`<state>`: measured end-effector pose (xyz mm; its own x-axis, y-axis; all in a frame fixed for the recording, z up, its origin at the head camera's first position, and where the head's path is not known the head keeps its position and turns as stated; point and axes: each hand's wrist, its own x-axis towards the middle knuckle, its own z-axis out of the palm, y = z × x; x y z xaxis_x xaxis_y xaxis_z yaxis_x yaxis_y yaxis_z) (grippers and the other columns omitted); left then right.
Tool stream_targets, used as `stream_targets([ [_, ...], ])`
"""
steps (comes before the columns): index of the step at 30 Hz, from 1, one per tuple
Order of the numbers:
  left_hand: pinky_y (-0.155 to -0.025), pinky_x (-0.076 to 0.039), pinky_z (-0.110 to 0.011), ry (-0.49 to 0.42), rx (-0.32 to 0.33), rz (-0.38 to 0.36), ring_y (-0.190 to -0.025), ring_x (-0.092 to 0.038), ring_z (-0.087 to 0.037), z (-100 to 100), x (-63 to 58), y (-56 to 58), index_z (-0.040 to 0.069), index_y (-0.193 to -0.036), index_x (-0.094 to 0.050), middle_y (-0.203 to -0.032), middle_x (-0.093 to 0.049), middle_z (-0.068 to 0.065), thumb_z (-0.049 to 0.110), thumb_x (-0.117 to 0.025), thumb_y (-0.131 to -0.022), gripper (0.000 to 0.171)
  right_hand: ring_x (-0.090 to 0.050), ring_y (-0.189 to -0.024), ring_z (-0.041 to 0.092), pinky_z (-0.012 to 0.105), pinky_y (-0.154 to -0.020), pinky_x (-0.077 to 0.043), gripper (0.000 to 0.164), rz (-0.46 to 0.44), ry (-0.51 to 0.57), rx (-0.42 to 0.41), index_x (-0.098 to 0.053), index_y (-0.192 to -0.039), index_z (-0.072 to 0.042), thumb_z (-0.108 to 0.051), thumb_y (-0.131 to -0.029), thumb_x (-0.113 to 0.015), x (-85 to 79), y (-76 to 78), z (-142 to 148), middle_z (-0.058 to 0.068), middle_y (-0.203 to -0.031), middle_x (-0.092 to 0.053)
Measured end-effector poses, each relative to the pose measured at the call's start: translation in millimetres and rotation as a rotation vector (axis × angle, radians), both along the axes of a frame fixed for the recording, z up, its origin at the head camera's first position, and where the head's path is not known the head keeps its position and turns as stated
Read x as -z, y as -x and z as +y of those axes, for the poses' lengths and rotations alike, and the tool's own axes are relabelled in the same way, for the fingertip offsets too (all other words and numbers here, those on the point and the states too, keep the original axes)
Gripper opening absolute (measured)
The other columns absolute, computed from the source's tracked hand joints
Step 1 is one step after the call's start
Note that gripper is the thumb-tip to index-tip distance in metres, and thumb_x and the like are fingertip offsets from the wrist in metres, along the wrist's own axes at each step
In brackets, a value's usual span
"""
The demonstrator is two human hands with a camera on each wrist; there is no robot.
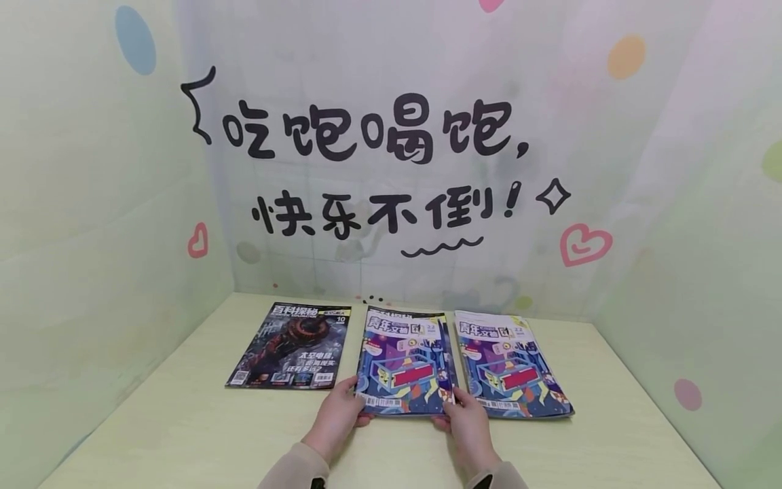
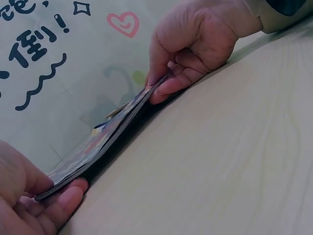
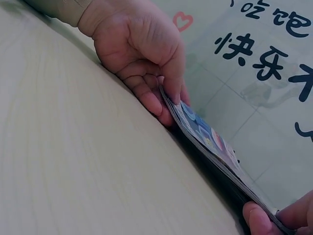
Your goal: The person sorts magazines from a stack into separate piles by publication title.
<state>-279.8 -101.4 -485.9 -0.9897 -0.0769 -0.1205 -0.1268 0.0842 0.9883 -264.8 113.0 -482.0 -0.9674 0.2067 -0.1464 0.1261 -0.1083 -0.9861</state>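
Observation:
Both hands hold a small stack of magazines (image 1: 400, 360) in the middle of the table, one at each near corner. The top magazine has a purple and blue illustrated cover; the dark edge of another pokes out behind it. My left hand (image 1: 338, 414) pinches the near left corner, thumb above and fingers beneath. At the near right corner my right hand (image 1: 469, 424) grips the same way. In the left wrist view the near edge of the stack (image 2: 115, 129) is raised slightly off the table, with dark shadow below. The right wrist view shows the layered page edges (image 3: 215, 159).
To the left lies a dark magazine (image 1: 293, 346) with a red ring-shaped picture. Close by on the right is another purple-covered magazine (image 1: 510, 367), seemingly on top of others. Pale walls (image 1: 391, 54) with black lettering enclose the light wooden table (image 1: 201, 421) behind and at both sides.

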Motion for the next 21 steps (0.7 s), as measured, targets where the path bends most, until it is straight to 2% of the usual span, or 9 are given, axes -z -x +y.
stream_targets([
  [5, -0.063, -0.057, -0.032, -0.049, 0.058, 0.024, -0.070, -0.065, -0.018, -4.2, 1.5, -0.5, -0.014, -0.144, -0.024, -0.121, -0.053, -0.031, -0.006, -0.045, -0.087, 0.062, -0.061, -0.076, 0.019, 0.031, -0.067, -0.058, 0.053, -0.009, -0.006, 0.000, -0.028, -0.141, 0.017, 0.009, -0.091, -0.045, -0.5, 0.2, 0.6, 0.039, -0.133, -0.038],
  [10, -0.062, -0.057, -0.030, -0.092, 0.065, 0.027, -0.069, -0.064, -0.016, -4.8, 1.9, -1.4, -0.015, -0.144, -0.023, -0.113, -0.060, -0.027, -0.007, -0.045, -0.090, 0.059, -0.060, -0.078, 0.020, 0.032, -0.068, -0.058, 0.053, 0.005, 0.008, 0.006, -0.029, -0.141, 0.016, 0.009, -0.092, -0.046, -1.1, -1.0, 0.4, 0.037, -0.131, -0.040],
  [21, -0.061, -0.056, -0.028, -0.166, 0.045, 0.029, -0.071, -0.064, -0.016, -2.7, 0.9, -2.6, -0.013, -0.145, -0.023, -0.114, -0.060, -0.029, -0.008, -0.044, -0.092, 0.057, -0.060, -0.079, 0.020, 0.030, -0.066, -0.057, 0.051, 0.012, 0.021, 0.034, -0.033, -0.141, 0.014, 0.008, -0.092, -0.045, -2.9, -1.7, 0.7, 0.035, -0.133, -0.041],
])
